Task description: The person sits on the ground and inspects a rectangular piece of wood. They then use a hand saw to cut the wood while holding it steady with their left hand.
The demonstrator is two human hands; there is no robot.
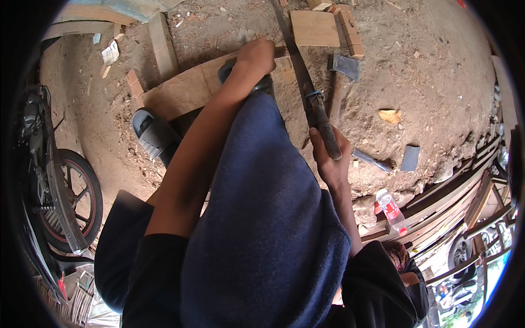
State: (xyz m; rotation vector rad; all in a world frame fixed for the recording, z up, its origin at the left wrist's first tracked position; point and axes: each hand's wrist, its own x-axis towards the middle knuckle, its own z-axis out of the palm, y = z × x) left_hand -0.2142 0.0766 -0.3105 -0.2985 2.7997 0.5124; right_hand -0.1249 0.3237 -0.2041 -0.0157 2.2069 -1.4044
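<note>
My right hand (334, 158) is closed round the dark handle of a machete (302, 71), whose long narrow blade points away toward the far edge. A blue band circles the joint of blade and handle. My left hand (257, 56) is curled into a fist over the right end of a wooden plank (183, 92), above a dark sandal (265, 85); what its fingers hold, if anything, is hidden. Another grey sandal (150, 134) is on my other foot, at the plank's near edge. Dark blue cloth (268, 202) covers my raised knee.
Beside the machete lies a hatchet-like tool (345, 66) with a wooden handle. A chisel (373, 160), grey flat stone (410, 158), dry leaf (390, 116) and plastic bottle (391, 213) lie to the right. A square board (315, 29) and wooden blocks (350, 34) are ahead. A motorcycle (60, 186) stands left.
</note>
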